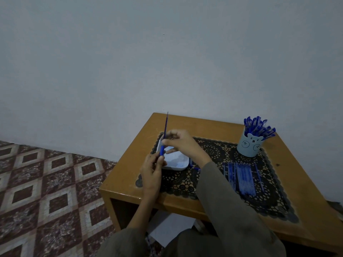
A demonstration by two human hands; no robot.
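My left hand (152, 172) grips the lower end of a blue pen barrel (162, 150), held nearly upright over the left side of the table. A thin blue refill (165, 125) sticks up out of the barrel. My right hand (181, 141) pinches the refill just above the barrel. Below both hands sits a white square tray (178, 162) on a black lace mat (219, 156). A row of several blue refills (243, 178) lies on the mat to the right.
A pale blue bear-face cup (249, 146) full of blue pens (259, 127) stands at the back right of the wooden table (130, 175). White paper (167, 230) lies under the table. Patterned floor tiles (46, 191) spread left; a grey wall rises behind.
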